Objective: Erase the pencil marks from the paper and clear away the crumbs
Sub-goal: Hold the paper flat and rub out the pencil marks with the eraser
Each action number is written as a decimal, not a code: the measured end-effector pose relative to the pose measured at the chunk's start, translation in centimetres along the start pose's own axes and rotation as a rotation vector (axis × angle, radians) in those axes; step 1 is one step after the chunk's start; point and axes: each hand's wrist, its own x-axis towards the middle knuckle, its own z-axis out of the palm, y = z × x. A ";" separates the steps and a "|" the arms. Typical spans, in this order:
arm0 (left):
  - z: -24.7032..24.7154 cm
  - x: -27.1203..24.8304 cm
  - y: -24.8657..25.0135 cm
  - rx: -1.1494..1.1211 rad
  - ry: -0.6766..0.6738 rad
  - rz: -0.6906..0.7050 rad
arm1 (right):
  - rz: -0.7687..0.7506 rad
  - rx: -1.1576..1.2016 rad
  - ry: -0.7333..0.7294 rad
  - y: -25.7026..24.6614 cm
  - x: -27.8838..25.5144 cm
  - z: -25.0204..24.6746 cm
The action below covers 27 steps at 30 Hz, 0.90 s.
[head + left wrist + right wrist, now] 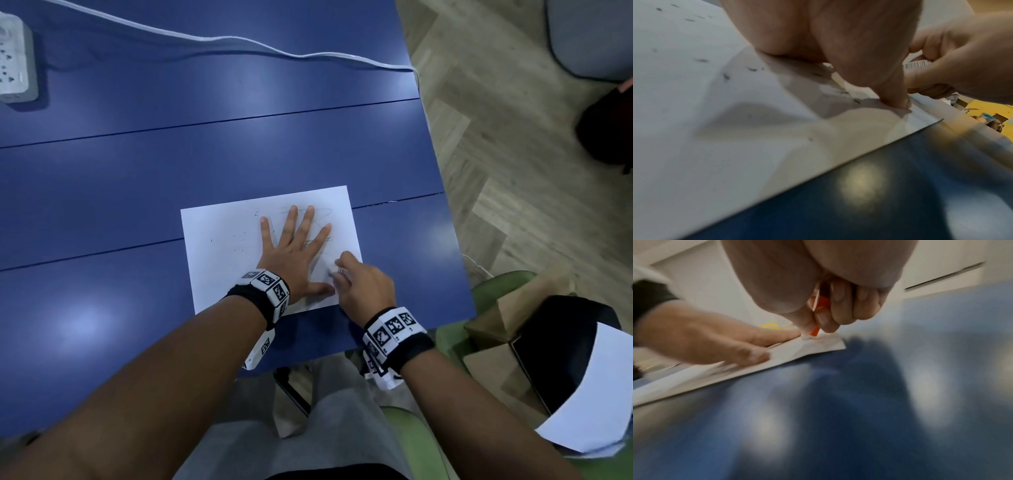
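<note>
A white sheet of paper (226, 260) lies on the blue table, with faint pencil scribbles (322, 214) near its far right and dark eraser crumbs (239, 240) scattered left of centre. My left hand (294, 246) lies flat on the sheet, fingers spread and straight. My right hand (359, 284) pinches a small eraser (815, 332) in an orange and white sleeve, its white tip pressed to the paper near the right edge, just beside my left thumb (898, 97). The crumbs (701, 60) also show in the left wrist view.
A white power strip (15, 58) sits at the table's far left, and its white cable (239, 42) runs across the far side. The table's (102, 192) right edge is close to the paper. A green chair (493, 291) holding a brown paper bag (524, 308) stands at the right.
</note>
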 end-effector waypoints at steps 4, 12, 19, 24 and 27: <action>-0.1 0.0 -0.1 -0.006 -0.012 0.004 | 0.126 0.076 0.166 0.8 0.7 -1.0; -0.1 0.1 0.1 -0.027 -0.011 -0.013 | 0.052 0.040 0.122 1.0 -0.2 -0.6; 0.0 0.1 0.2 -0.030 0.004 -0.022 | 0.013 0.024 0.066 0.2 -1.2 0.2; -0.1 0.0 0.2 -0.027 -0.002 -0.023 | 0.142 0.117 0.145 0.3 -0.4 -0.4; 0.0 0.0 0.2 -0.026 0.008 -0.017 | 0.037 0.050 0.031 -0.2 -1.0 0.1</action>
